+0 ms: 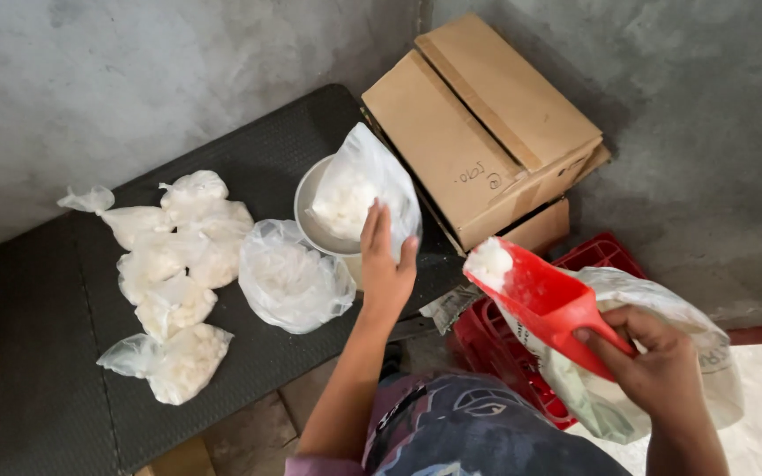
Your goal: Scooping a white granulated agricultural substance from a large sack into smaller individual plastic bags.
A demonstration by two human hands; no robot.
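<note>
My left hand (pixel 385 264) holds the mouth of a clear plastic bag (pixel 359 189) partly filled with white lumps; the bag stands in a white bowl (pixel 306 216) on a dark table (pixel 55 353). My right hand (pixel 654 361) grips the handle of a red plastic scoop (pixel 549 304), which carries a heap of white lumps (pixel 489 262) at its front end, a little to the right of the bag. Under the scoop lies a large white sack (pixel 690 326), open at the top.
Several tied bags of white lumps (pixel 174 282) lie on the table's left. A loose clear bag (pixel 293 278) sits beside the bowl. A cardboard box (pixel 478 132) rests at the back right, above a red crate (pixel 487 339). Grey walls stand behind.
</note>
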